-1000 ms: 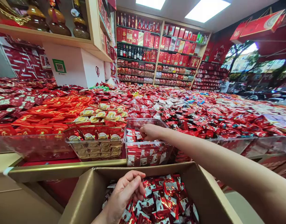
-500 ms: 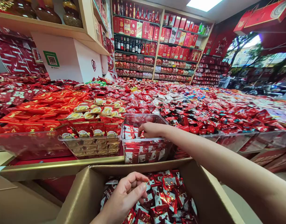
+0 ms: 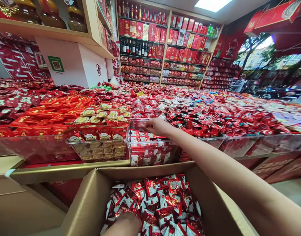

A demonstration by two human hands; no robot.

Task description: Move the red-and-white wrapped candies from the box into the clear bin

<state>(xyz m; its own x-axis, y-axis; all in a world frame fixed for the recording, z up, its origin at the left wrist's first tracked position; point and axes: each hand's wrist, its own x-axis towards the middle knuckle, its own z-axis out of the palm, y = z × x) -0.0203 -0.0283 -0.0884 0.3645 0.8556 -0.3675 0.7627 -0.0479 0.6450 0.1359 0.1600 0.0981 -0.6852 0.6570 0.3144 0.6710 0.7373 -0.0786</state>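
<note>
My left hand point(image 3: 127, 224) reaches low into an open cardboard box point(image 3: 83, 193), down among red-and-white candy packets point(image 3: 162, 196). It is blurred, and its fingers are hidden from me. Above a clear plastic bin point(image 3: 152, 144) at the counter's front is my right hand point(image 3: 155, 126), its fingers curled together and pointing down toward the bin's far part. Whether anything is pinched in them is hidden. Inside that bin, rows of similar packets point(image 3: 138, 136) stand neatly lined up, with more layers showing through the front wall.
Left of the bin stands another clear bin of durian candies point(image 3: 103, 134). Piles of red-wrapped sweets point(image 3: 214, 114) spread over the counter. A gold-edged counter lip point(image 3: 66, 170) runs just behind the box. Shelves of bottles and boxes point(image 3: 142, 29) line the back wall.
My left hand has dropped from above the box down into the packets. My right hand has shifted slightly up and back over the bin, where more lined-up packets now show.
</note>
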